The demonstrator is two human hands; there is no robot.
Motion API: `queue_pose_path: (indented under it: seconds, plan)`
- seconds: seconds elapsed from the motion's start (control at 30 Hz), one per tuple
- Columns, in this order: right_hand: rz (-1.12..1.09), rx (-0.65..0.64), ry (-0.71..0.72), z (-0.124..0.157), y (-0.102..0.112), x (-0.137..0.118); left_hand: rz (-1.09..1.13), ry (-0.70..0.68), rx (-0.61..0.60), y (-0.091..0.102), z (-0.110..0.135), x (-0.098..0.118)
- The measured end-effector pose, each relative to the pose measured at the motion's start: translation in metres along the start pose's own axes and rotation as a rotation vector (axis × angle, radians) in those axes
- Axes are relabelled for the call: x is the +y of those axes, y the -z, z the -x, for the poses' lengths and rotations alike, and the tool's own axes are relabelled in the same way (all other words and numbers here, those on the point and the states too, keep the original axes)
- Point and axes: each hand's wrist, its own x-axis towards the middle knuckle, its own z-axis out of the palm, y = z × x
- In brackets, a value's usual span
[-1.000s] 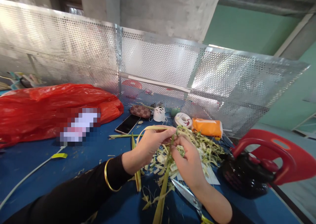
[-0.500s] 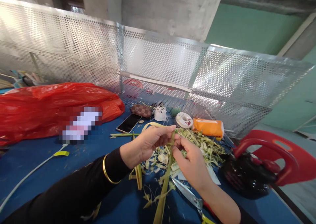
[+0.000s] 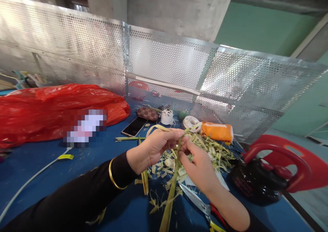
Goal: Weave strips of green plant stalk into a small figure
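My left hand (image 3: 153,148) and my right hand (image 3: 198,165) meet over the blue table (image 3: 84,163), both pinching the same long green leaf strip (image 3: 171,187) near its upper end. The strip hangs down between my forearms toward the table's near edge. A paler loop of the strip curls over my left hand's fingers. Behind and under the hands lies a heap of cut leaf scraps (image 3: 215,150). Scissors (image 3: 198,202) rest on the table under my right wrist.
A red plastic bag (image 3: 51,109) fills the left. A phone (image 3: 134,126), a checked pouch (image 3: 147,113), a white thread spool (image 3: 167,117), a tape roll (image 3: 191,122) and an orange pack (image 3: 217,131) line the perforated metal screen (image 3: 166,64). A black kettle (image 3: 258,180) stands right; a white cable (image 3: 30,180) runs left.
Both hands have stayed on the strip and shifted slightly up and away. The strip's top end now pokes out toward the tape roll.
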Motion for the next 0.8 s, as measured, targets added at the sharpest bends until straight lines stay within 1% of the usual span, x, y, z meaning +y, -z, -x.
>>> queue_pose_path:
  seconds: [0.07,0.13,0.23,0.3,0.4,0.6,0.7,0.8]
  plan:
    - [-0.007,-0.003,0.007,0.001,-0.001,-0.001,0.036,-0.048,0.005,-0.003,0.000,-0.002]
    - [-0.014,0.005,0.017,0.001,-0.001,-0.002,0.031,-0.127,0.017,-0.006,0.001,-0.003]
    - [-0.023,0.007,0.031,0.003,-0.002,-0.003,-0.049,-0.238,0.034,-0.007,0.000,-0.006]
    - [-0.017,0.005,0.036,0.004,-0.002,-0.004,-0.089,-0.275,0.041,-0.007,0.000,-0.009]
    - [0.003,0.001,0.044,0.005,-0.003,-0.005,-0.091,-0.304,0.067,-0.007,-0.001,-0.013]
    - [-0.028,-0.023,0.102,0.008,-0.003,-0.008,-0.041,-0.287,0.105,-0.007,-0.003,-0.016]
    - [-0.075,-0.004,0.067,0.008,-0.003,-0.009,-0.048,-0.296,0.095,-0.006,-0.003,-0.013]
    - [-0.100,0.013,0.019,0.008,-0.005,-0.007,-0.063,-0.275,0.082,-0.007,-0.002,-0.010]
